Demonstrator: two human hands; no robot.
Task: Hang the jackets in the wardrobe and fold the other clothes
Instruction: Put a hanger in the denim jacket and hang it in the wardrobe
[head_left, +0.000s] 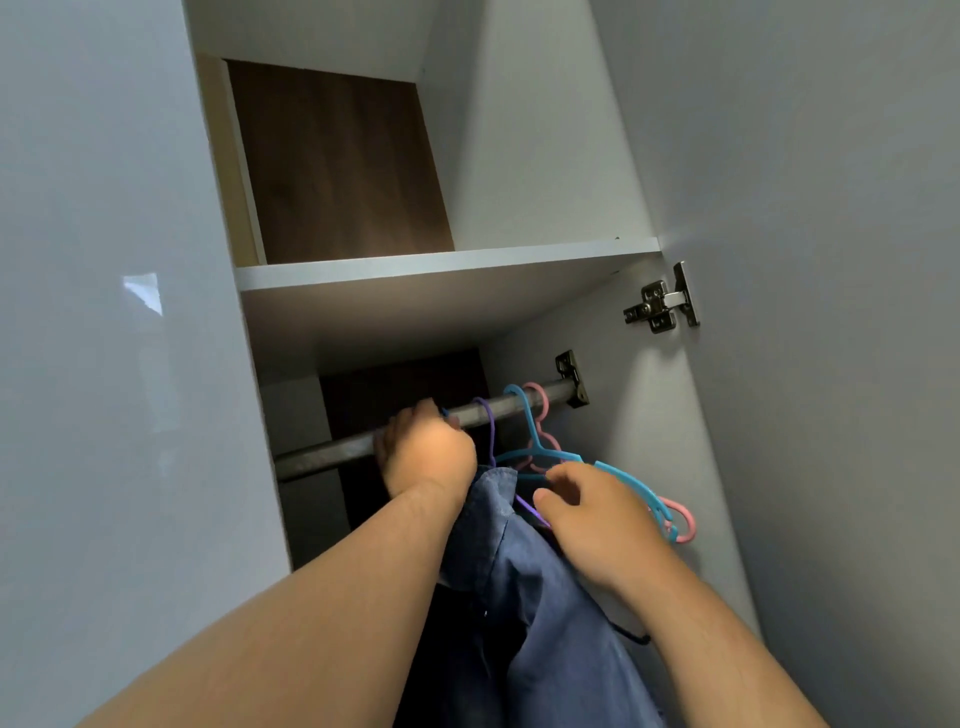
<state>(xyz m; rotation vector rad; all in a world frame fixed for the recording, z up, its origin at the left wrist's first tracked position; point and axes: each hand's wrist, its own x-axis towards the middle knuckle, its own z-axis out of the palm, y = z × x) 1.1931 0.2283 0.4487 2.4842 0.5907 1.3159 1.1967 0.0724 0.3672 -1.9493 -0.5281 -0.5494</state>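
Note:
A blue denim jacket (524, 582) hangs from a purple hanger (488, 431) hooked over the metal rod (332, 452) of the open wardrobe. My left hand (423, 449) is up at the rod with its fingers curled around a hanger hook; only a small blue bit of it shows. A dark garment (452, 639) hangs below that hand. My right hand (597, 519) is beside the jacket's collar, thumb and curled fingers holding the purple hanger's arm and touching a blue hanger (540, 452). A pink hanger (685, 519) hangs behind the blue one.
A white shelf (447, 265) runs just above the rod, with a brown back panel (337, 166) over it. The left door (104, 312) and the right door (831, 260) with its metal hinge (660, 304) flank the narrow opening.

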